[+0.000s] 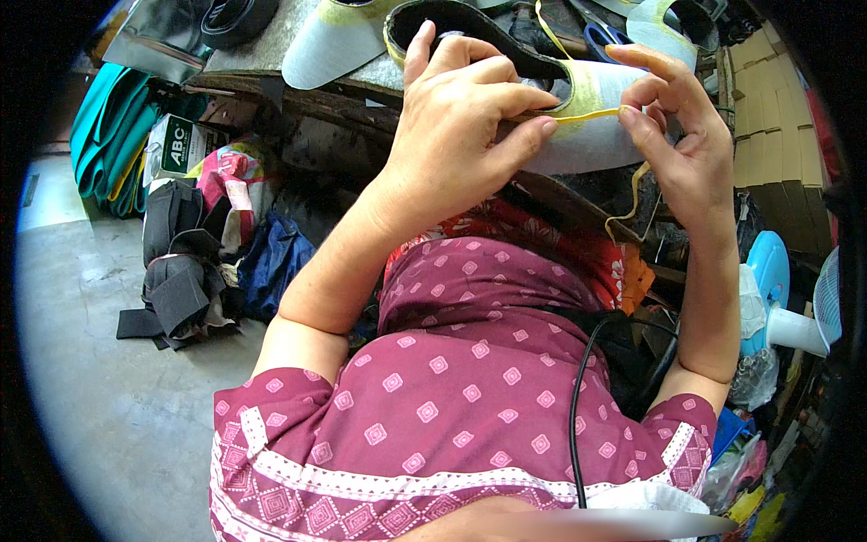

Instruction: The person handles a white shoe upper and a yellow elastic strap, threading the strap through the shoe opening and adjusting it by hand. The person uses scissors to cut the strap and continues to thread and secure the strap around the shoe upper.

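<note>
A thin yellow strip (591,116) runs taut between my two hands, along the rim of a grey-white curved piece (596,88) with a black inner side and yellowish smears at its edge. It looks like a shoe upper. Thumb and index finger of my left hand (470,113) pinch the strip at the rim, other fingers raised over the piece. My right hand (677,126) pinches the strip farther right between thumb and fingers. Its loose tail (635,203) dangles below that hand. Whether my left fingers also grip the piece, I cannot tell.
Similar curved pieces (334,45) lie on the worn bench (262,72), with blue-handled scissors (603,36) behind my hands. Green folded cloth (113,131), a box (181,144) and black strips (176,289) are at left. A blue-and-white fan (768,280) stands at right.
</note>
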Tool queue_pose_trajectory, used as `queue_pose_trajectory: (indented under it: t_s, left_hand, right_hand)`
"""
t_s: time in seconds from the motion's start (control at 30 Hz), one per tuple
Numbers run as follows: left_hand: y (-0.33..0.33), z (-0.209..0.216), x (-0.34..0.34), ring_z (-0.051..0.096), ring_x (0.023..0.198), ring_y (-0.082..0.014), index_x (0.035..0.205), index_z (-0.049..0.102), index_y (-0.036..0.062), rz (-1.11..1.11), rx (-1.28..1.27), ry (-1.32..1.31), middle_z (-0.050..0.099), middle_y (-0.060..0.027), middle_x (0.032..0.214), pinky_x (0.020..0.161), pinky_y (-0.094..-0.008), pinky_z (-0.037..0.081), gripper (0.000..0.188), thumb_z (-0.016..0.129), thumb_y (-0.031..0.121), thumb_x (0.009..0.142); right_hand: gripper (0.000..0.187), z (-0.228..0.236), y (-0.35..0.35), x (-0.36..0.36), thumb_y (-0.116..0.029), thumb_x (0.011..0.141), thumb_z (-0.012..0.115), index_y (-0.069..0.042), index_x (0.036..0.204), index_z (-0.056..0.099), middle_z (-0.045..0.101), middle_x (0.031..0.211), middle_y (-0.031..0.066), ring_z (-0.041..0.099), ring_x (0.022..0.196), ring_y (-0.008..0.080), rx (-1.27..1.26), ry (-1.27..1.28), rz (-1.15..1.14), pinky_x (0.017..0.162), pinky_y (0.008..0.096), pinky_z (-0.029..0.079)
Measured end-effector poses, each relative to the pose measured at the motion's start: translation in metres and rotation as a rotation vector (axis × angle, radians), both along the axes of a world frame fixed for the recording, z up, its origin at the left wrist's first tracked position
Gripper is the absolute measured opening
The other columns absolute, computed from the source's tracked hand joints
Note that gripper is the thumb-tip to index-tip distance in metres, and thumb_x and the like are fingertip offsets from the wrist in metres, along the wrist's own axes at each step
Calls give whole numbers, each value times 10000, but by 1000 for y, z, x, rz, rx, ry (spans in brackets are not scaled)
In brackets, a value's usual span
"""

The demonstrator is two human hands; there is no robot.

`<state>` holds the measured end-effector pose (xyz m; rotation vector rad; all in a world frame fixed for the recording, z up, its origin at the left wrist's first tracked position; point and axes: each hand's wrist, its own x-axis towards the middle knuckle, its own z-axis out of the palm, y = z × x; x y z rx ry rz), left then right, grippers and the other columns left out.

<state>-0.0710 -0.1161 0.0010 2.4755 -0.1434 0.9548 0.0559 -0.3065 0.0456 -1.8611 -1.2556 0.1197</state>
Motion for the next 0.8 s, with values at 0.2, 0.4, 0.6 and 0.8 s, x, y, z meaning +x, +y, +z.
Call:
queue_pose_trajectory:
  t_s: [0.2,0.4,0.6,0.8]
  left_hand:
    - [0,0,1,558,984,-233,884,746,118,-24,-32,23,621,-18,818,1024,-435,291,180,737,255,768]
    - [-1,16,-2,546,1029,-247,874,691,127,2,122,114,603,-20,891,1002,-543,304,131,691,181,755]
    - [4,10,5,543,1048,-246,860,709,139,-49,353,-172,609,-7,874,1012,-561,283,135,732,207,745]
    - [0,-4,-11,546,1069,-239,928,733,157,-62,121,-58,636,0,823,1099,-525,233,192,693,191,743]
  right_hand:
    - [472,-5,1,7,-1,861,582,-82,1326,559,554,829,-45,469,736,28,9,-23,47,678,183,356]
    - [483,-4,-6,6,-1,861,577,-56,1339,540,547,826,-29,484,746,42,4,48,35,690,193,373]
    - [500,-1,-19,-6,19,854,647,-10,1338,523,562,854,-8,504,787,50,-41,253,200,710,197,393]
    - [517,-13,-11,-7,-11,865,671,-25,1359,519,614,930,11,558,853,61,-76,411,164,788,192,436]
